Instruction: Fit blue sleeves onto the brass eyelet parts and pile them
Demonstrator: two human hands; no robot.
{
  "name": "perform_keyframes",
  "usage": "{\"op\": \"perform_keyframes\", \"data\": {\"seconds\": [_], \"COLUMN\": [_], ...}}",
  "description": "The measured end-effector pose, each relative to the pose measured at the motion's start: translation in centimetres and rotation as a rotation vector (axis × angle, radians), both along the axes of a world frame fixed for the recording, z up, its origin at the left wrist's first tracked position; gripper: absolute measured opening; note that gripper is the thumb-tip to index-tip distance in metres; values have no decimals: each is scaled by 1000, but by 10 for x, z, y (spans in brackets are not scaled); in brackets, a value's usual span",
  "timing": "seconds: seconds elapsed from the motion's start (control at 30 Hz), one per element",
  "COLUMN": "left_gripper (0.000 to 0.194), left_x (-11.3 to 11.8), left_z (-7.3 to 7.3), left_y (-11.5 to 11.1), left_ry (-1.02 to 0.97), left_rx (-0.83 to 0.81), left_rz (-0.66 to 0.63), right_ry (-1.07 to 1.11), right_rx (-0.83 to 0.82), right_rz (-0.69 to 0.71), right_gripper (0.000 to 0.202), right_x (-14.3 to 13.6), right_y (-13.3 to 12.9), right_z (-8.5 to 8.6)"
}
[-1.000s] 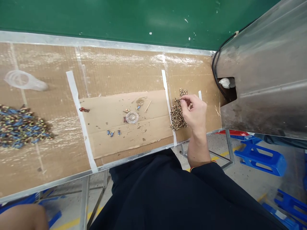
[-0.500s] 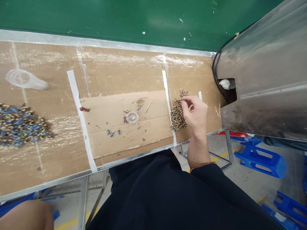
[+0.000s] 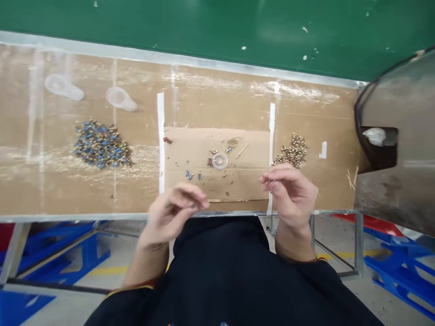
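My left hand [image 3: 176, 212] hovers over the table's near edge, thumb and fingers drawn together. Anything in that pinch is too small and blurred to name. Above the right end of the cardboard sheet [image 3: 180, 192], my right hand [image 3: 292, 194] is closed in a pinch; a tiny dark bit shows at the fingertips, its kind unclear. Just beyond it lies a pile of small brass-coloured parts [image 3: 295, 151], partly covered by the fingers. On the sheet stand a small clear round dish [image 3: 219, 161] and, to its left, several small blue pieces [image 3: 189, 174].
A larger heap of blue and brass-coloured parts [image 3: 102, 145] lies at left, below two translucent scoop-shaped pieces [image 3: 120, 98]. A thin wooden stick [image 3: 242, 151] and a small red object [image 3: 167, 140] rest on the sheet. A metal housing [image 3: 414, 181] bounds the right side.
My right hand has drawn back from the brass-coloured pile toward me, still pinched. My left hand has risen from low at the left to the table edge. The view has swung left.
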State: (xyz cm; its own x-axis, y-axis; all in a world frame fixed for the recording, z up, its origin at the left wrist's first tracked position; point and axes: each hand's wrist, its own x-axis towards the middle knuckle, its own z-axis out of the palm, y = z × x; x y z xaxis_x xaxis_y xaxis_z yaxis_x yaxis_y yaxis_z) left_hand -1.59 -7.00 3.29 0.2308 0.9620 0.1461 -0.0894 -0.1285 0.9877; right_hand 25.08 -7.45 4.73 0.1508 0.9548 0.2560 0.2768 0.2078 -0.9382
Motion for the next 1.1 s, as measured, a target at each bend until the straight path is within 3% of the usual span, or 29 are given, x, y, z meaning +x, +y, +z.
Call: {"op": "perform_keyframes", "data": {"seconds": [0.1, 0.2, 0.4, 0.63, 1.1], "left_gripper": [19, 21, 12, 3, 6], "left_x": [13, 25, 31, 36, 41], "left_z": [-17, -26, -26, -31, -29], "left_y": [-4, -6, -11, -10, -12], "left_ry": [-109, -81, -29, 38, 40], "left_rx": [0, 7, 10, 164, 183], "left_rz": [-91, -64, 69, 155, 203], "right_ry": [62, 55, 45, 66, 59], "right_rx": [-39, -60, -126, -195, -75], "right_rz": [184, 227, 167, 35, 90], "right_gripper": [11, 16, 18, 17, 29], "right_x": [-22, -35, -47, -54, -59], "right_y": [-4, -5, -11, -22, -20], "right_z": [0, -2, -13, -21, -18]}}
